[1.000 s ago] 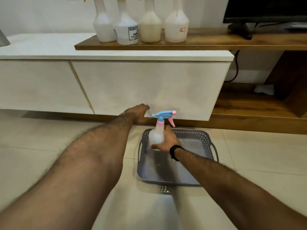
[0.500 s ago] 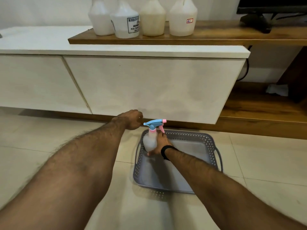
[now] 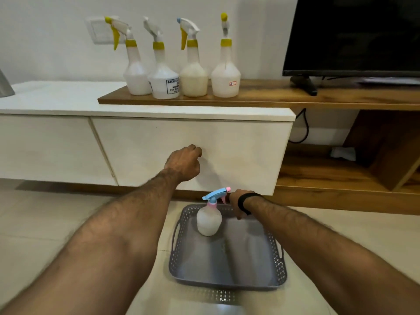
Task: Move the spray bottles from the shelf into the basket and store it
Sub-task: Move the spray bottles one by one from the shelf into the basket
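Observation:
A small white spray bottle with a blue and pink trigger stands upright in the far left corner of the grey perforated basket on the floor. My right hand, with a black wristband, hangs just behind and right of the bottle, off it, over the basket's far rim; its fingers are partly hidden. My left hand hovers as a loose fist in front of the white cabinet, holding nothing. Several tall spray bottles with yellow collars stand in a row on the wooden shelf.
A black TV on a stand sits on the shelf to the right of the bottles. A lower wooden shelf lies at the right with a white scrap on it. Pale floor tiles surround the basket.
My right hand set the small bottle down in the basket and let go, drawing back to the right. My left hand rose a little. The view tilted up, showing the tall bottles whole.

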